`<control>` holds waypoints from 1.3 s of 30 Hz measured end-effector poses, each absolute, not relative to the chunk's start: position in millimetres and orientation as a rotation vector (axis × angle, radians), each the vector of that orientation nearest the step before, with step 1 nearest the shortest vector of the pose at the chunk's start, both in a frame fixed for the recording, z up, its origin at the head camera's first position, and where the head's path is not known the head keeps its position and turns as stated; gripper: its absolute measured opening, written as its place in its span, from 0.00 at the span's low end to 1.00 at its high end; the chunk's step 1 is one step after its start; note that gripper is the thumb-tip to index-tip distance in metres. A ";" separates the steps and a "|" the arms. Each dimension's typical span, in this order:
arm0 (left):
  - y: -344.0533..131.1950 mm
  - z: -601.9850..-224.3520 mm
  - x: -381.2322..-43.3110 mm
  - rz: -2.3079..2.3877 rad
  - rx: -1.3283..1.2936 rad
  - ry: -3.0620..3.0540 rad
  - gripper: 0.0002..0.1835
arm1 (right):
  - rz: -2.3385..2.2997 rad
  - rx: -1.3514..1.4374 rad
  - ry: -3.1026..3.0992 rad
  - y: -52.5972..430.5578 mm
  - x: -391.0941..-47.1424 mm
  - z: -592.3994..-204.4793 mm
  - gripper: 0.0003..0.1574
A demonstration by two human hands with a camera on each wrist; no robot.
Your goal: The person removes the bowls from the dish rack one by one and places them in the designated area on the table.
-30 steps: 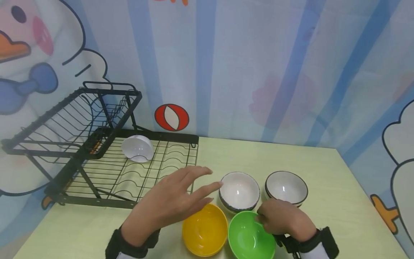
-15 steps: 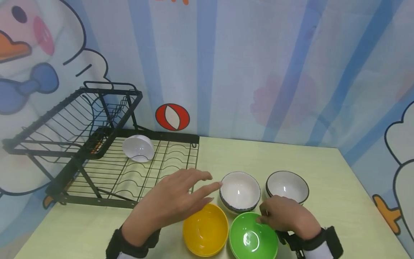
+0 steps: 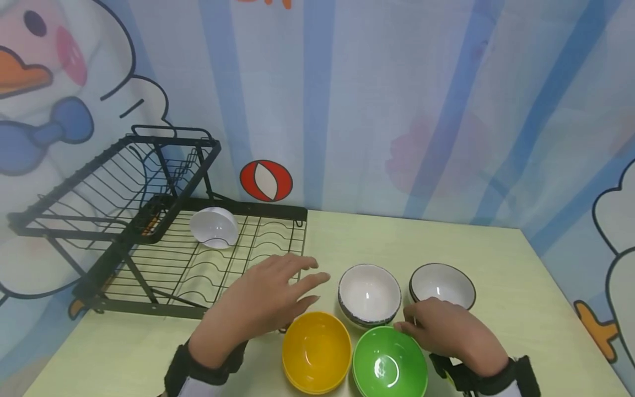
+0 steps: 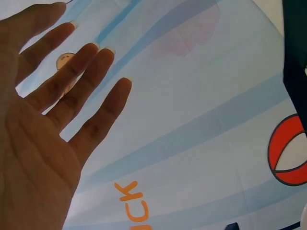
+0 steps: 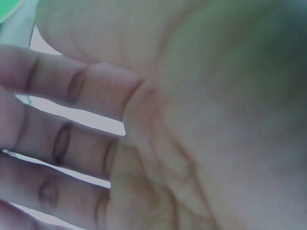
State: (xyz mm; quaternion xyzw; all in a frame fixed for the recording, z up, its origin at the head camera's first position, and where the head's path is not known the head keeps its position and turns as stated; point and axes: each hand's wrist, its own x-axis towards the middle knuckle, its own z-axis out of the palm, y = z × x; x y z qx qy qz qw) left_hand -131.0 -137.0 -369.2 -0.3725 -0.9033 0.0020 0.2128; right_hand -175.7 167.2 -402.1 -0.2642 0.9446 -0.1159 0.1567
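My left hand hovers with fingers spread, holding nothing, between the dish rack and a yellow bowl. The left wrist view shows that same hand's palm and parted fingers. At the right rim of a green bowl is my right hand, its thumb tip close over the edge. In the right wrist view its fingers are extended and slightly apart, with nothing between them. Behind these stand a white bowl with a dark speckled rim and a dark-rimmed white bowl, partly hidden by the right hand.
A black two-tier dish rack fills the table's left side. In its lower tier a white bowl leans tilted. A printed curtain hangs behind the pale yellow table.
My right hand has drawn slightly right, its fingers loosening from the green bowl's rim. That bowl has shifted a little right. My left hand has moved slightly up and left, uncovering the yellow bowl.
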 end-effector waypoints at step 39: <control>-221.5 -393.9 -168.6 -0.096 -0.525 -2.713 0.29 | -0.249 -1.203 2.839 152.8 -148.2 -382.1 0.08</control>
